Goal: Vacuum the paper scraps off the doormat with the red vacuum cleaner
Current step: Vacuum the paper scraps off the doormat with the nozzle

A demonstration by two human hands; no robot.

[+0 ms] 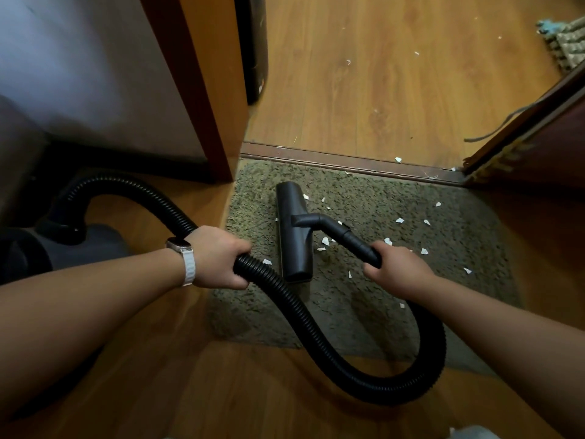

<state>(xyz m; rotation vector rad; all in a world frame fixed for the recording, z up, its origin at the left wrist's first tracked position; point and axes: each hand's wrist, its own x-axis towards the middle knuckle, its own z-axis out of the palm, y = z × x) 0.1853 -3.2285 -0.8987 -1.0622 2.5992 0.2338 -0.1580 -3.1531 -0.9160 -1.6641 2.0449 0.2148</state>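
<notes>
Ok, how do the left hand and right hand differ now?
The left hand grips the ribbed black hose; the right hand grips the smooth black rigid tube behind the black floor head. The left wrist wears a white-strapped watch; the right wrist is bare. The left hand is at the green shaggy doormat's left edge, the right hand over its middle. Both curl around vacuum parts.
</notes>
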